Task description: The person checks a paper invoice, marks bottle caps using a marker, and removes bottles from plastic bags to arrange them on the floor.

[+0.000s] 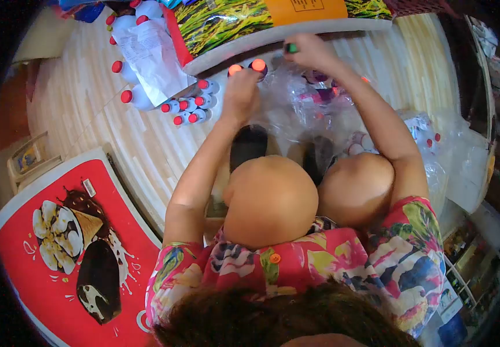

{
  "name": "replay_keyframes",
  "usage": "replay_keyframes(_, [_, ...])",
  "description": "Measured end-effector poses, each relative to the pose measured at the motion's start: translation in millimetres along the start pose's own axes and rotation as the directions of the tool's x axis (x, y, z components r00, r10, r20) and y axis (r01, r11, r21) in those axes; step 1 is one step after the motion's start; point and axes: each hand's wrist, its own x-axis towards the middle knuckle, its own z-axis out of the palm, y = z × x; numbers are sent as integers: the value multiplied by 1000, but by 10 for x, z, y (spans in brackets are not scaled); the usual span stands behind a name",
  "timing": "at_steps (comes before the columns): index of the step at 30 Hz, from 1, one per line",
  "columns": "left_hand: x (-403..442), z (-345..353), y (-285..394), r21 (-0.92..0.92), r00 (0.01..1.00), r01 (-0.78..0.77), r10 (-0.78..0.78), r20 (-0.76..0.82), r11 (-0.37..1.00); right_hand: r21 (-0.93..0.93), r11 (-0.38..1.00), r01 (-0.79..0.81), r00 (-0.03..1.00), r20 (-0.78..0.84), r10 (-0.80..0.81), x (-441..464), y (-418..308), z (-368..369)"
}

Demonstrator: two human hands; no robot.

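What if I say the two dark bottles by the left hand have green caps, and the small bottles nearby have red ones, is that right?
Not quite: the head view shows orange caps on the two dark bottles by the left hand, not green. The small bottles nearby do have red ones.

We are finding no words, brands or numbers that can be read. On the red board, we are seeing a small sticker and part of a white curved mark. Beyond the board, the paper sheet is showing faint print, and the orange panel on the bag is carrying boxed print, both too small to read.
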Motion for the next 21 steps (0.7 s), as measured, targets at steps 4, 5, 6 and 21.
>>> replay_keyframes(4, [181,500,433,-288,928,-240,307,213,927,-15,953,-301,845,460,274,-324,305,-490])
replay_keyframes(5, [216,719,526,-316,903,-225,319,287,922,-2,933,-360,804,506,311,-451,398,-455])
replay_keyframes(6, [249,932,600,-341,874,-209,332,356,917,6,909,-417,761,550,345,-555,502,-401])
replay_keyframes(21, [-63,2292,541,-24,847,114,-85,525,993,-273,962,-24,996,75,46,-875,741,417])
